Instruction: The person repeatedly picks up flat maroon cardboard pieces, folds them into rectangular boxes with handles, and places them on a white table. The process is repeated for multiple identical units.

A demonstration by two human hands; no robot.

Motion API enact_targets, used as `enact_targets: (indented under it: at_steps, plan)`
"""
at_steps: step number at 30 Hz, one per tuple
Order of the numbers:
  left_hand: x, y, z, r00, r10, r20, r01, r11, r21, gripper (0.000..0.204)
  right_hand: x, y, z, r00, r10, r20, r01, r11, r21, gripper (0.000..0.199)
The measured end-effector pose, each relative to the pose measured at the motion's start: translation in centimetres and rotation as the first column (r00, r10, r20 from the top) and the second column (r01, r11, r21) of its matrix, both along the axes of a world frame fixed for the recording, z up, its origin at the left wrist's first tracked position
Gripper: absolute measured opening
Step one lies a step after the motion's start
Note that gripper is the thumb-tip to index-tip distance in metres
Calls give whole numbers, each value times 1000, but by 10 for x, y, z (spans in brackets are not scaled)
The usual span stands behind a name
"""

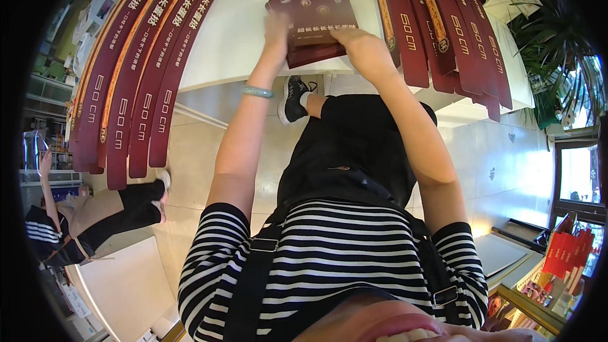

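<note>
A maroon cardboard carton (pixel 316 24) with a handle cut-out at its top stands at the far middle of the white table, near its front edge. My right hand (pixel 364 54) grips the carton's right side, its fingers bent over the front panel. At the carton's left side is my left hand (pixel 277 33), its fingers smeared by motion, so their grip cannot be made out. A pale green bangle (pixel 257 92) circles my left wrist.
Long maroon flattened cartons (pixel 120 95) lie in a row at the left, overhanging the edge. More maroon cartons (pixel 443 31) line the right of the white table (pixel 221 44). Another person (pixel 95 215) is at the lower left. A leafy plant (pixel 557 44) stands far right.
</note>
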State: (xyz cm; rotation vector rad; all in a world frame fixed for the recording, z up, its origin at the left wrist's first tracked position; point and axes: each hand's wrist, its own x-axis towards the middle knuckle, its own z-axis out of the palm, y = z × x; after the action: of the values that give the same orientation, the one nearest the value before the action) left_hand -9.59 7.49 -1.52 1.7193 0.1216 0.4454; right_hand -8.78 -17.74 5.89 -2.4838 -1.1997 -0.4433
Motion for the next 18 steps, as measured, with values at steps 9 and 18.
enact_targets:
  at_steps: [9,18]
  plan:
    - [-143,-78,120,968,-215,131,251,795,-552,42,-94,-43,51,967,102,233,-149,970,193,56]
    - [-184,-120,109,800,-502,330,586,534,-609,47,-102,-74,29,606,591,-532,378,375,846,51]
